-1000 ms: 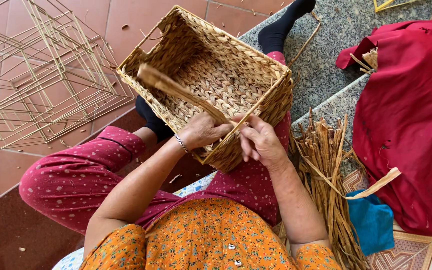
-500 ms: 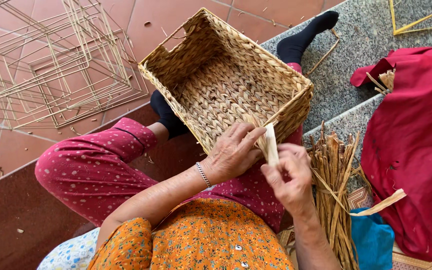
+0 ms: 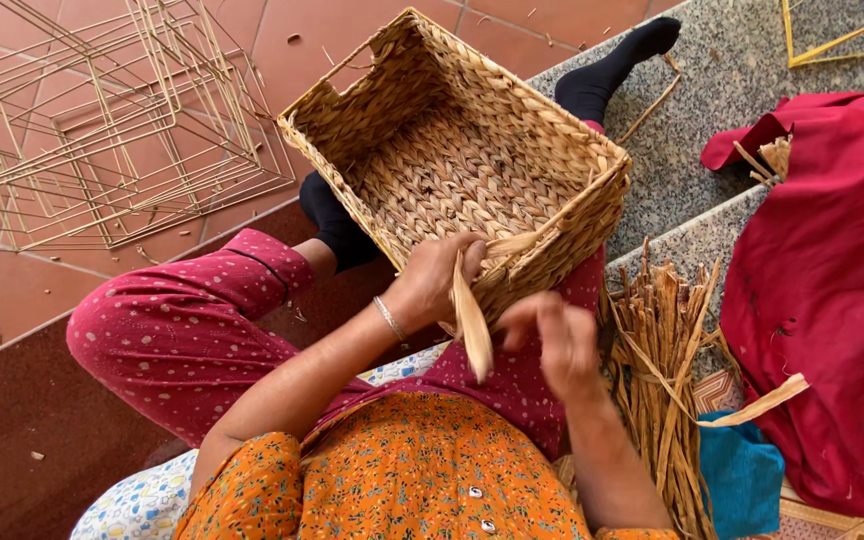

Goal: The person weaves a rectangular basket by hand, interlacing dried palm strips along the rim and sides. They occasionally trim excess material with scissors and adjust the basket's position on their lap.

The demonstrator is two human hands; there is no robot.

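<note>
Woven basket [image 3: 472, 150] on the lap, wire frames [image 3: 102, 120] left; dried strips [image 3: 662, 360], cloth bundle [image 3: 832, 290] right

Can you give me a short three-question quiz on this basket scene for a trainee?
1. True or false: the left hand rests on the basket rim.
2. What hangs down from the rim between the hands: A a strand, B a wire, C a ribbon?
3. Which side of the person is the bundle of dry strands on?

Key: 1 true. 2 A. 3 The right, beside the right hand and the red cloth.
</note>
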